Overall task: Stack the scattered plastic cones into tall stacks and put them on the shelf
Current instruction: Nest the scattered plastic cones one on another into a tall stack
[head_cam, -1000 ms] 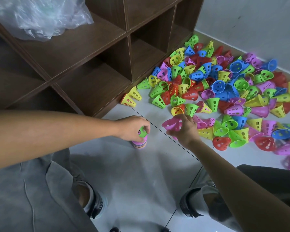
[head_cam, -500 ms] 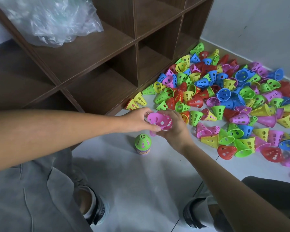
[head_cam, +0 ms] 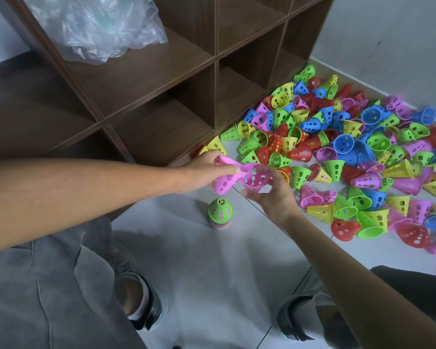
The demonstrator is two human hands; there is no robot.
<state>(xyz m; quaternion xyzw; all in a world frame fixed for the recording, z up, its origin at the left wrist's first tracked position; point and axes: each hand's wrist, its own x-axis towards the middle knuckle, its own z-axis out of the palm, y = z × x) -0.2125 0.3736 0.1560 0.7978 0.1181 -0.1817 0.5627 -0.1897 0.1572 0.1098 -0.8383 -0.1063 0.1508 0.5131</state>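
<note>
- Cones are what this is about: two pink cones stuck together have just come up off the heap and now sit between both hands, mid-frame, above the floor.
- Plastic bag (head_cam: 96,28), crumpled and clear, lies on the wooden shelf (head_cam: 141,71) in the upper left; no cones are in its compartments yet.
- Left hand (head_cam: 207,172), which a second ago rested on the stack, has let go of it and now pinches the rim of one pink cone (head_cam: 224,183) between thumb and fingers.
- Short stack (head_cam: 220,212), green cone on top, stands alone on the pale floor (head_cam: 212,273) just below the hands, untouched.
- Right hand (head_cam: 269,195) has its fingers curled around the other pink cone (head_cam: 256,178); the two cones look half pulled apart.
- Loose heap (head_cam: 350,152) of red, blue, green, yellow and pink cones fills the right side, against the shelf's foot.
- My guess: once separated, the pink ones go onto the stack, which is low, so most of the job remains.
</note>
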